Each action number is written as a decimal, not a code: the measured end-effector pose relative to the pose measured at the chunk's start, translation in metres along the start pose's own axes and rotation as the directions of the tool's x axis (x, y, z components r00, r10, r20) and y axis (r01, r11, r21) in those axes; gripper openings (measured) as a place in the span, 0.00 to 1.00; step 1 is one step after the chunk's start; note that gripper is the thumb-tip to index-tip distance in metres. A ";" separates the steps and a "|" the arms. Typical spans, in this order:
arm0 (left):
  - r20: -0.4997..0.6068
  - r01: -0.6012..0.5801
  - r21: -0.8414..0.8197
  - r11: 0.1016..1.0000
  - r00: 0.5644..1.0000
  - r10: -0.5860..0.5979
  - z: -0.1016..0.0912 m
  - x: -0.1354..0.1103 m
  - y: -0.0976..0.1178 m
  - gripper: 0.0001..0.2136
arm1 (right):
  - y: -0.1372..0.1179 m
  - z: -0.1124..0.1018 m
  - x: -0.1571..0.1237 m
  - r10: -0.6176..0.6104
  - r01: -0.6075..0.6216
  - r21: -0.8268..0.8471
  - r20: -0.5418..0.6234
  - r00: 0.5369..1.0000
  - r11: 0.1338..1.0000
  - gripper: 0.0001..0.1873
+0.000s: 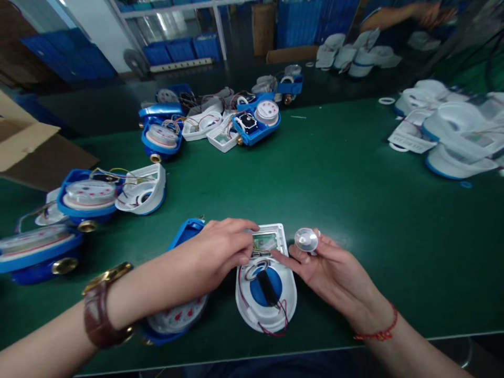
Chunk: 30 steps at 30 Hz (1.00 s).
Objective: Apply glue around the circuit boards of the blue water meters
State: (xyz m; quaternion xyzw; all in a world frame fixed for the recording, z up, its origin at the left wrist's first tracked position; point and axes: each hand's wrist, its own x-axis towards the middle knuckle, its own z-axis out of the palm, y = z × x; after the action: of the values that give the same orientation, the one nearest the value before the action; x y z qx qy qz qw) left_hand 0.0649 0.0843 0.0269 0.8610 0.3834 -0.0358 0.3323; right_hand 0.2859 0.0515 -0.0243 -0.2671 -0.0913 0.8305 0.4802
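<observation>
A white meter cover (266,299) lies open face up near the table's front edge, with wires, a small circuit board and a black part inside. My left hand (220,252) rests over its top left corner, fingers curled onto the wires beside the board. My right hand (334,273) sits to the right of the cover, palm up, and pinches a small clear round cap (306,240) between thumb and fingers, its index finger touching the cover's edge. Under my left forearm lies a blue meter body (179,315) with a red-and-white dial.
More blue meter bodies (86,197) and white covers (144,191) lie at left and in a pile at the back centre (220,123). White covers are stacked at right (452,136). A cardboard box (23,142) stands far left. Another person's arm (394,16) shows at the back.
</observation>
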 end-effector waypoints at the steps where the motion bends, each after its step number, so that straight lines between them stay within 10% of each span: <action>1: 0.042 0.026 -0.101 0.995 0.999 -0.022 -0.003 -0.004 0.000 0.08 | 0.000 -0.001 0.000 -0.001 0.001 0.014 0.004 1.000 1.000 0.06; 8: 0.025 0.038 -0.444 0.895 0.999 -0.030 -0.016 -0.014 0.014 0.10 | 0.004 -0.005 0.000 -0.012 0.014 0.086 -0.017 1.000 0.996 0.05; 17: 0.046 -0.195 0.238 0.951 0.981 0.189 0.029 -0.022 0.032 0.05 | 0.003 -0.007 -0.001 -0.038 0.038 0.148 0.001 0.999 0.988 0.04; 30: -0.281 0.188 0.501 0.844 0.959 -0.047 0.037 -0.015 0.025 0.11 | 0.005 -0.010 0.003 -0.045 0.038 0.121 0.063 0.997 0.992 0.05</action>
State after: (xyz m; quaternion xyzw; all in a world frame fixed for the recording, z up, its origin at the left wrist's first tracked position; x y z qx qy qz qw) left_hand 0.0792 0.0407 0.0167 0.8905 0.4515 -0.0468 0.0299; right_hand 0.2863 0.0501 -0.0353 -0.2086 -0.0624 0.8326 0.5093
